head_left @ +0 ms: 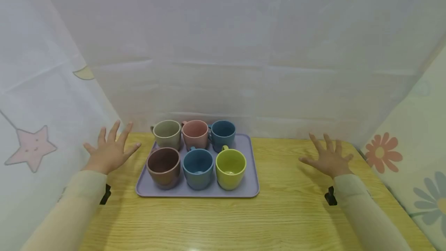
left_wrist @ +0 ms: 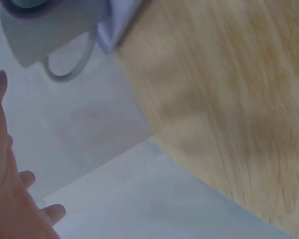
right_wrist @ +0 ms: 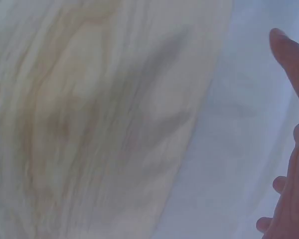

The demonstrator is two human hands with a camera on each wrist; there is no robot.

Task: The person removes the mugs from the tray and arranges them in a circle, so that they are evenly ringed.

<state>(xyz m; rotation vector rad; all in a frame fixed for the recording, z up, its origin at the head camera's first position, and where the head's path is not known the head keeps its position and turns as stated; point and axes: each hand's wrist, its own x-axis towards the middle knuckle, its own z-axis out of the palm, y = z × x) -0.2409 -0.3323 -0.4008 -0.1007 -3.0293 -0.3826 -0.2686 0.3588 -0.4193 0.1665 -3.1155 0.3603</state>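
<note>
Presently, the left hand is held just beside the left side of the tray, its grip spread wide, fingers fanned and thumb pointed toward the grey mug. The right hand is held over the right part of the bench, well apart from the tray; its grip is likewise fanned out.

The tray is set on the bench, left of centre, and by it two rows are borne. At the back, to the right of the grey mug, the pink mug and the dark blue mug are placed. At the front, from left to right, the brown mug, the blue mug and the yellow mug are lined up. All six are stood upright. The grey mug's handle is turned to the left; those of the front row are turned toward the back.

Both forearms are covered by pale sleeves. The bench is backed by cloth, with a star shown at left and an orange flower at right.
</note>
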